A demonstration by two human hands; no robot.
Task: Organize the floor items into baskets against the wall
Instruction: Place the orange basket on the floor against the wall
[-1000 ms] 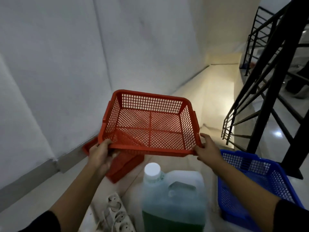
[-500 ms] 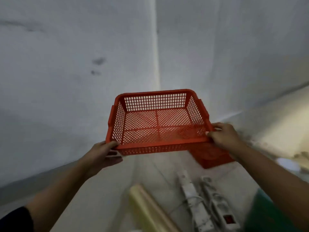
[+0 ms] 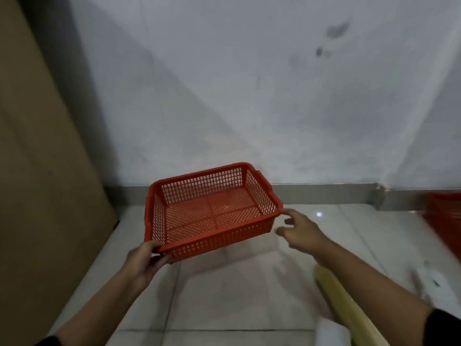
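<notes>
Basket (image 3: 212, 211), red and empty, now hangs low near the wall's baseboard (image 3: 324, 187), tilted, no longer carried level in both hands. Left hand (image 3: 146, 257) grips its near corner; right hand (image 3: 298, 232) has let go, fingers spread just beside the rim. Set-down against the wall looks imminent; roll (image 3: 349, 305) waits on the floor.

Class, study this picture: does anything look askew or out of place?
Yes. The red basket sits tilted, gripped only at its near corner by the left hand; the right hand is open beside it.
</notes>
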